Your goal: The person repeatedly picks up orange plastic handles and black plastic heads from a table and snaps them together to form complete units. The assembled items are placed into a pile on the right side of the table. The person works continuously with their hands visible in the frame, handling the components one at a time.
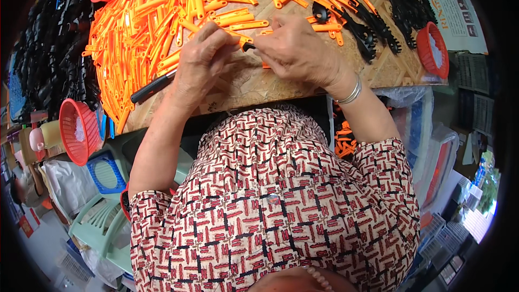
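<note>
My left hand (pixel 201 62) grips a black-handled tool (pixel 153 87) whose handle sticks out toward the lower left, and an orange plastic piece (pixel 236 37) rests across its fingers. My right hand (pixel 296 51), with a silver bangle (pixel 351 94) on the wrist, pinches the small black end of that piece where both hands meet. Both hands hover over a chipboard tabletop (pixel 254 84). A big heap of orange plastic strips (pixel 146 27) lies just left of and behind my hands.
Black toothed plastic parts (pixel 378 16) lie at the back right, more black parts (pixel 51 48) pile up at the far left. Red baskets stand at the left edge (pixel 78 130) and right edge (pixel 432 48). Plastic bags and crates sit below the table on the right.
</note>
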`<move>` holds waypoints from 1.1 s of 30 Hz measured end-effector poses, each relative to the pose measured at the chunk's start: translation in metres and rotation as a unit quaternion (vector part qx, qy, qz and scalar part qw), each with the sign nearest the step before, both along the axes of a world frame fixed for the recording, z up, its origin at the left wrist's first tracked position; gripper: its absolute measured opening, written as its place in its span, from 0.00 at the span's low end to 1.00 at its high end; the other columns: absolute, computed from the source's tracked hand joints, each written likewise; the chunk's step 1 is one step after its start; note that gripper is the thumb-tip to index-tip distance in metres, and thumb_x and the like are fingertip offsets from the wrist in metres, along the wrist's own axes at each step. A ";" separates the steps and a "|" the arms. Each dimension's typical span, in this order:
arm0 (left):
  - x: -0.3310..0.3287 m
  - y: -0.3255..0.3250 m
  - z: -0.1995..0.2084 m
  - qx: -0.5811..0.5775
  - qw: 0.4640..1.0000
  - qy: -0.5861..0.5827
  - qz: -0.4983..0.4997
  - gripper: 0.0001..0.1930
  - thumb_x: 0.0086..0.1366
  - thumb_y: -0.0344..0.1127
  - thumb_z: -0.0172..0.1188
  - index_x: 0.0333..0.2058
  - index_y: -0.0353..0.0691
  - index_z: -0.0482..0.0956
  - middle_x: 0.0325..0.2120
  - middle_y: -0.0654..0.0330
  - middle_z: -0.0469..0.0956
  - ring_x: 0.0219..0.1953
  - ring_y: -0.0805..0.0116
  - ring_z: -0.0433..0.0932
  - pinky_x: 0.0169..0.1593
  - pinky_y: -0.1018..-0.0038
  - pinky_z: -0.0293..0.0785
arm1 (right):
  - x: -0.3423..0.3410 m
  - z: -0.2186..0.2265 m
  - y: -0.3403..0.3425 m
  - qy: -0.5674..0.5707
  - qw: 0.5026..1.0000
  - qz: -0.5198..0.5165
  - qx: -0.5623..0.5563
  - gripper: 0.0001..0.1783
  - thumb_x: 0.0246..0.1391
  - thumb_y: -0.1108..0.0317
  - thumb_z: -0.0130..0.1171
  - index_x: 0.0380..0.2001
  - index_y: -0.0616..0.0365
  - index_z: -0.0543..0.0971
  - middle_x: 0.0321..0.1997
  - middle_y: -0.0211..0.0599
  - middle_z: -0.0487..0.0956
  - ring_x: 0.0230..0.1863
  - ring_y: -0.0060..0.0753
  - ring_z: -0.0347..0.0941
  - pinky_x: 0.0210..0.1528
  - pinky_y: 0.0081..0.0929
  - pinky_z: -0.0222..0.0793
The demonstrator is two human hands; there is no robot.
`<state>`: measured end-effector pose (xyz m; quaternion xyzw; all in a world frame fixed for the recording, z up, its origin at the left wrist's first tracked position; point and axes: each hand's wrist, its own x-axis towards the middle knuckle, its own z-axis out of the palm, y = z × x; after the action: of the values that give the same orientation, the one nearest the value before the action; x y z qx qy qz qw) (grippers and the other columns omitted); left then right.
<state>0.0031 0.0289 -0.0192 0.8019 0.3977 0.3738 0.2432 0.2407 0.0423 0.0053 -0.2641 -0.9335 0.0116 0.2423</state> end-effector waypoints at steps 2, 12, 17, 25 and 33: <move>-0.002 -0.005 -0.006 0.006 1.000 -0.012 -0.014 0.09 0.60 0.21 0.66 0.39 0.37 0.81 0.32 0.54 0.75 0.34 0.53 0.78 0.39 0.65 0.75 | 0.002 -0.007 -0.003 0.070 0.987 -0.021 -0.146 0.08 0.55 0.67 0.65 0.26 0.59 0.79 0.20 0.42 0.76 0.23 0.35 0.75 0.28 0.31 0.69; 0.003 -0.008 0.012 0.082 0.992 0.051 -0.087 0.14 0.56 0.22 0.68 0.41 0.39 0.81 0.33 0.56 0.74 0.37 0.52 0.77 0.40 0.63 0.75 | 0.014 -0.011 -0.028 0.219 0.825 -0.079 -0.515 0.09 0.64 0.70 0.61 0.30 0.63 0.82 0.16 0.22 0.73 0.16 0.12 0.66 0.21 0.17 0.61; 0.016 -0.016 0.026 0.011 0.997 0.009 -0.070 0.18 0.60 0.24 0.68 0.50 0.40 0.82 0.41 0.53 0.75 0.44 0.55 0.79 0.44 0.64 0.77 | 0.033 -0.002 -0.046 0.229 0.786 -0.130 -0.560 0.06 0.59 0.70 0.65 0.35 0.61 0.86 0.21 0.30 0.79 0.21 0.18 0.73 0.27 0.22 0.68; 0.074 -0.003 -0.003 0.071 0.991 0.112 -0.036 0.21 0.66 0.37 0.66 0.56 0.42 0.79 0.54 0.52 0.76 0.55 0.53 0.76 0.58 0.59 0.73 | 0.126 -0.006 -0.043 0.000 0.886 -0.452 0.101 0.15 0.59 0.64 0.65 0.49 0.51 0.85 0.33 0.31 0.82 0.35 0.35 0.79 0.45 0.32 0.68; 0.177 0.027 -0.052 0.201 0.961 0.174 -0.072 0.30 0.68 0.62 0.56 0.63 0.56 0.73 0.65 0.61 0.70 0.71 0.49 0.61 0.66 0.43 0.59 | 0.135 -0.049 -0.009 -0.085 0.847 -0.506 0.140 0.15 0.61 0.60 0.63 0.51 0.43 0.83 0.42 0.27 0.81 0.47 0.37 0.75 0.47 0.42 0.67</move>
<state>0.1802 0.0563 -0.0713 0.9134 0.2919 0.2820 0.0299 0.3761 0.0336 -0.0440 -0.6633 -0.6788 -0.2664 0.1683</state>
